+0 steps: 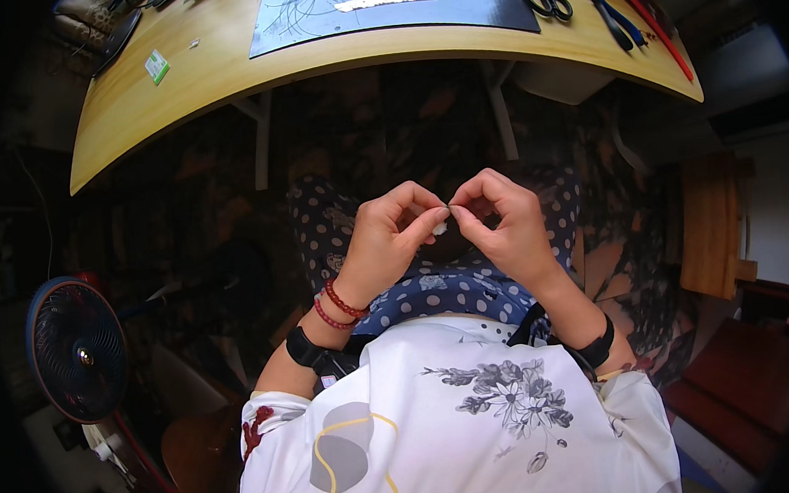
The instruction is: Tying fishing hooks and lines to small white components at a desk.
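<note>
My left hand (pixel 396 228) and my right hand (pixel 506 222) meet in front of me above my lap, fingertips touching. Each is closed in a pinch of thumb and forefinger. A small white piece (pixel 439 229) shows just under the left thumb tip, within the curl of the left fingers; its kind is too small to tell. Whatever thin thing lies between the two pinches is hidden by the fingertips. Below the hands is my lap in dark blue polka-dot cloth (pixel 434 294).
Ahead is a curved-looking wooden table (pixel 204 91). On it lie a dark glossy mat (pixel 309 37) with black strands and a white strip (pixel 383 0), black-handled scissors (pixel 548 4), pliers (pixel 616 23), a red rod (pixel 652 27) and a small green-and-white packet (pixel 157 68). A round fan (pixel 77 349) stands left.
</note>
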Demonstrator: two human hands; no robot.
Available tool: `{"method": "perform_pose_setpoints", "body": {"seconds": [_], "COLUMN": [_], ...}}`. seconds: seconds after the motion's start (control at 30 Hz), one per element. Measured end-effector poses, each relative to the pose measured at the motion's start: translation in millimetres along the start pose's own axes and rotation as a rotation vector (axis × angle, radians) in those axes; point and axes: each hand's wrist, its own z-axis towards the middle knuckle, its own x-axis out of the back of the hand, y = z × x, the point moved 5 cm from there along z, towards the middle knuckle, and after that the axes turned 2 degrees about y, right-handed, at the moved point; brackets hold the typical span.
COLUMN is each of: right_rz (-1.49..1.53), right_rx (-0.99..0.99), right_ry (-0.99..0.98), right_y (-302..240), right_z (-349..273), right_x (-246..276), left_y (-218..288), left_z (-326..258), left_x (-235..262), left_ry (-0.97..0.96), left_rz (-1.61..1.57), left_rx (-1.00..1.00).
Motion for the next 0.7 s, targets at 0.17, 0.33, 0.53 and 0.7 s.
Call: {"method": "perform_pose_setpoints", "body": {"seconds": [0.17,0.33,0.53,0.7], "right_rz": [-0.103,-0.177,-0.212,-0.158], "right_rx": [0.109,0.219,0.245,0.205], "right_ry": [0.023,0.05,0.071,0.067], "right_y": [-8.2,-6.8,-6.9,-6.5], "right_z": [-1.0,-4.8,-6.6,-5.5], "right_x": [1.5,0.6,0.4,-1.1], "left_y": [5.8,1.4,-1.2,1.3], "left_z": [0.3,-1.5,-0.5,-0.7], "left_x": [-0.1,-1.2,-1.8,-2.3], "left_ry": [0.037,0.077,0.091,0.082], "left_rz": [0.118,0.061,0.014,0.092], "left_rx": [-0.032,0.018,0.016,-0.032]}}
